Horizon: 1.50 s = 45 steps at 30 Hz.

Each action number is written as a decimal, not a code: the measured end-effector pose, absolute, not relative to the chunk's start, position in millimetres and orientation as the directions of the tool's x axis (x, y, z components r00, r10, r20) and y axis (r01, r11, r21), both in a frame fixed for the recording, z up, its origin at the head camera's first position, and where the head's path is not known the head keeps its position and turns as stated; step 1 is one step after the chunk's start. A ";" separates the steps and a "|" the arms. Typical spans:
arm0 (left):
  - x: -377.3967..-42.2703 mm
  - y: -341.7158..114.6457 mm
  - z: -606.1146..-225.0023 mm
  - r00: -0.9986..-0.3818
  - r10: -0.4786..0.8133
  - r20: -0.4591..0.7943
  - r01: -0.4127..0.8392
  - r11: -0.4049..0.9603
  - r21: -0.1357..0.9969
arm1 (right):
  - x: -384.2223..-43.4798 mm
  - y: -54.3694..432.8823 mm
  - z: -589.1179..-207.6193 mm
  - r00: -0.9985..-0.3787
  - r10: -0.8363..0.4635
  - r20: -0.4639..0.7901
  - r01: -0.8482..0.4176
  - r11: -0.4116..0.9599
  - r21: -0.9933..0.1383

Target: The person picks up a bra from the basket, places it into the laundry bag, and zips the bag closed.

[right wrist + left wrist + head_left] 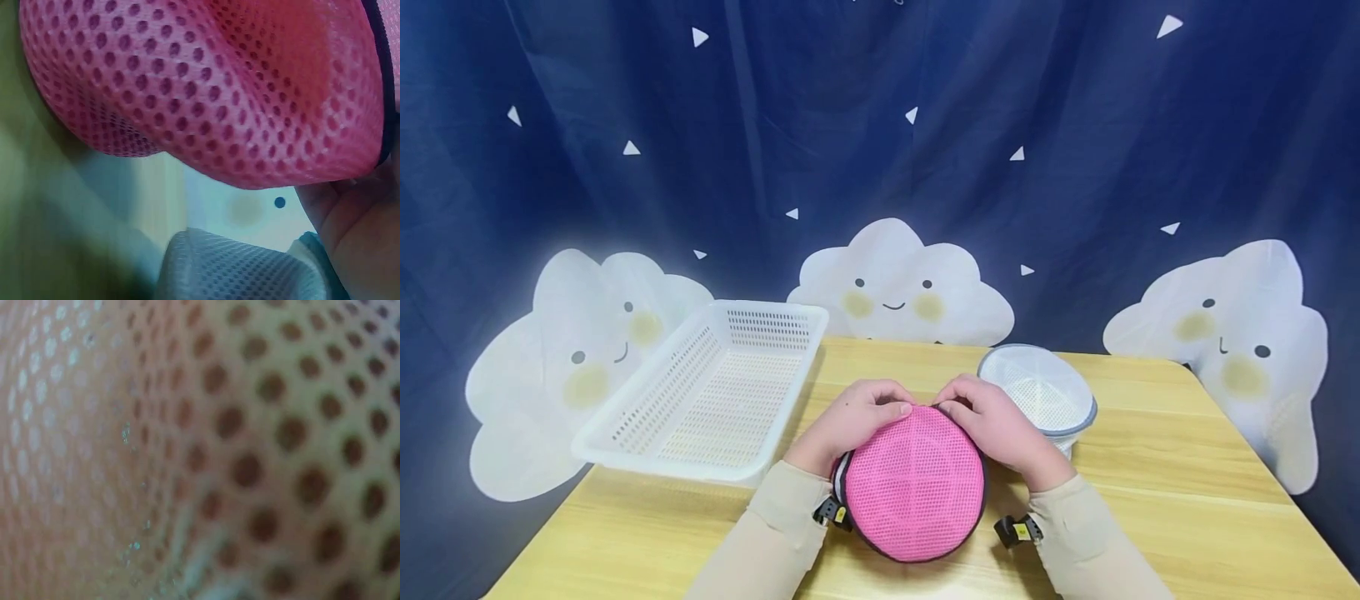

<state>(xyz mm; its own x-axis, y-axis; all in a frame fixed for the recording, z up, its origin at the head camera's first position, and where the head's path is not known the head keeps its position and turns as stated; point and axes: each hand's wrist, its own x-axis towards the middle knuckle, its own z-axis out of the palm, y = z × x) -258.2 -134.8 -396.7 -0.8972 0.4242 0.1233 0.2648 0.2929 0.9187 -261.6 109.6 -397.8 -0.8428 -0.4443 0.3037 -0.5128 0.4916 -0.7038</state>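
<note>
A round pink mesh laundry bag (914, 483) with black trim stands between both hands, its flat face towards me. My left hand (868, 417) pinches the top rim, the thumb lying on the front. Just to the right, my right hand (992, 417) pinches the same rim. In the right wrist view, the bag's pink mesh side (169, 81) bulges and folds, and part of the right hand (369, 231) shows under the black trim. Mesh very close to the lens (300, 444) fills the left wrist view, so no fingers show there.
A white mesh bag (1037, 387) with grey trim stands behind the right hand. To the left lies a white perforated plastic basket (752, 417). The wooden table (1157, 467) ends at a dark blue curtain (925, 75) printed with clouds.
</note>
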 end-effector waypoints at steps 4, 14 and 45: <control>-261.1 -135.0 -396.1 -0.921 0.357 0.154 0.274 0.318 0.908 | -261.1 110.4 -390.2 -0.822 -0.448 0.351 -0.563 0.542 -0.624; -266.5 -141.2 -393.0 -0.991 0.064 0.116 0.123 0.125 0.985 | -259.5 121.0 -375.8 -0.862 -0.347 0.369 -0.507 0.611 -0.608; -272.4 -148.4 -392.1 -0.993 -0.057 0.099 0.103 -0.078 0.992 | -258.5 132.1 -372.0 -0.873 -0.247 0.420 -0.479 0.592 -0.648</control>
<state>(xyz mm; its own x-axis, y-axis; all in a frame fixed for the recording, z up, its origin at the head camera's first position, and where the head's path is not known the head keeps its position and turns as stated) -272.4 -148.4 -392.1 -0.9934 -0.0571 0.0992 0.1035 -0.0775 0.9916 -258.5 132.1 -372.0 -0.8734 -0.2466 0.4199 -0.4788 0.5921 -0.6482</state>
